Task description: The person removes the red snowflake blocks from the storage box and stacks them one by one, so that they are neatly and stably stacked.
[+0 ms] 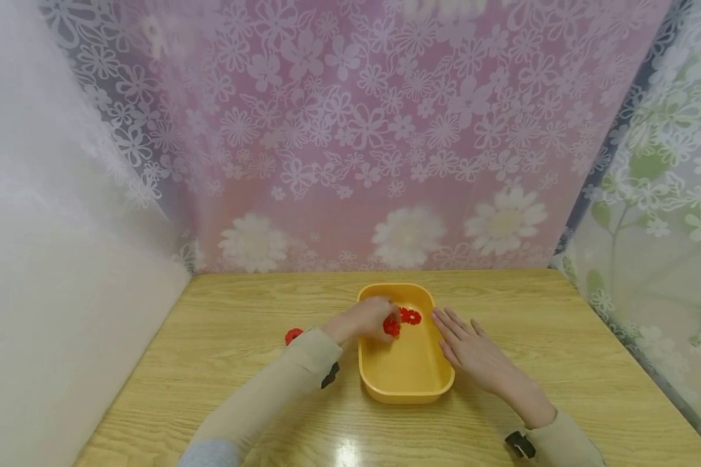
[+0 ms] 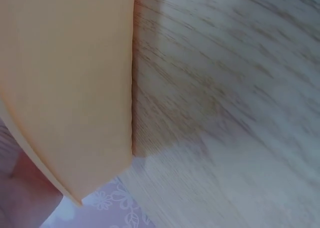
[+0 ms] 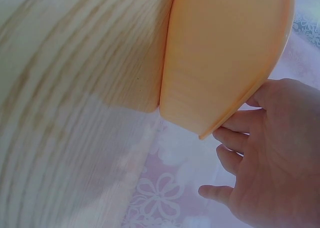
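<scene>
A yellow-orange rectangular bin (image 1: 405,376) with rounded corners stands on the wooden table. My left hand (image 1: 372,316) reaches over its left rim, fingers curled down around a red notched disc (image 1: 392,327) inside. Just beyond the fingertips, more red notched discs (image 1: 411,317) with pale centres lie on the bin floor. In the left wrist view the bin's outer wall (image 2: 70,88) covers most of that hand. My right hand (image 1: 470,347) rests at the bin's right rim with its fingers straight; the right wrist view shows its fingertips right at the rim, its palm (image 3: 280,153) outside.
Another red notched disc (image 1: 293,335) lies on the table (image 1: 239,305) left of the bin, partly behind the left sleeve (image 1: 280,383). A pink floral curtain (image 1: 350,162) hangs along the table's back edge, with pale fabric on both sides.
</scene>
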The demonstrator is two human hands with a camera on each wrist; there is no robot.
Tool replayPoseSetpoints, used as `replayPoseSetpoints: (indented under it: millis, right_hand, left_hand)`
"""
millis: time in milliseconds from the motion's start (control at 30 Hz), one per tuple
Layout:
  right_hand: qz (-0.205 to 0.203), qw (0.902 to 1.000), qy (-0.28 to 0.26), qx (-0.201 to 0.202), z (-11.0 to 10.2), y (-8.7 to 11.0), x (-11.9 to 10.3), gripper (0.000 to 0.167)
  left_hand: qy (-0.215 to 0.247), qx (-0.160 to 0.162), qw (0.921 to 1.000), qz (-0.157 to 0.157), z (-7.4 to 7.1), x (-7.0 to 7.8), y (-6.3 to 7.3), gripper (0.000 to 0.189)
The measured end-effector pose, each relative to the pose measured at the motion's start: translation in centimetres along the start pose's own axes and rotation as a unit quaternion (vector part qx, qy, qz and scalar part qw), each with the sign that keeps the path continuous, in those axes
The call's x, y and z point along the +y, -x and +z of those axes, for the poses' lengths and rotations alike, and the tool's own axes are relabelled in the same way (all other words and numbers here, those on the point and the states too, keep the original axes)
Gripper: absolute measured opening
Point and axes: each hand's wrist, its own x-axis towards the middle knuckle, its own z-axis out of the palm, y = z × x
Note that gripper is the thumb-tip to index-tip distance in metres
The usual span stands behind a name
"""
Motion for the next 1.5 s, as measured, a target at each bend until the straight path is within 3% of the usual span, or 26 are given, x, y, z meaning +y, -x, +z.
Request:
replayPoseSetpoints:
  millis: [367, 600, 867, 1200, 1500]
  right_hand:
    - [0.002, 1.0, -0.005, -0.003, 0.0, 0.0, -0.1, 0.055]
    - [-0.016, 0.9995, -0.006, 0.028, 0.3, 0.0, 0.1, 0.053]
    - [-0.002, 0.9999, 0.011, 0.002, -0.2, 0.0, -0.3, 0.054]
    - [-0.009, 0.9998, 0.014, 0.01, -0.2, -0.1, -0.4, 0.054]
    - [-0.013, 0.9996, 0.022, 0.011, 0.0, -0.2, -0.1, 0.054]
  left_hand:
    - [0.077, 0.063, 0.9949, 0.014, -1.2, -0.4, 0.3, 0.04]
    - [0.095, 0.099, 0.99, 0.031, -2.5, -0.2, 1.1, 0.042]
    - [0.132, 0.114, 0.9842, 0.03, -3.7, -0.6, 2.4, 0.039]
    - [0.187, 0.133, 0.9732, 0.011, -4.6, -2.6, 5.1, 0.039]
    - [0.197, 0.167, 0.9659, -0.022, -5.0, -5.4, 8.7, 0.04]
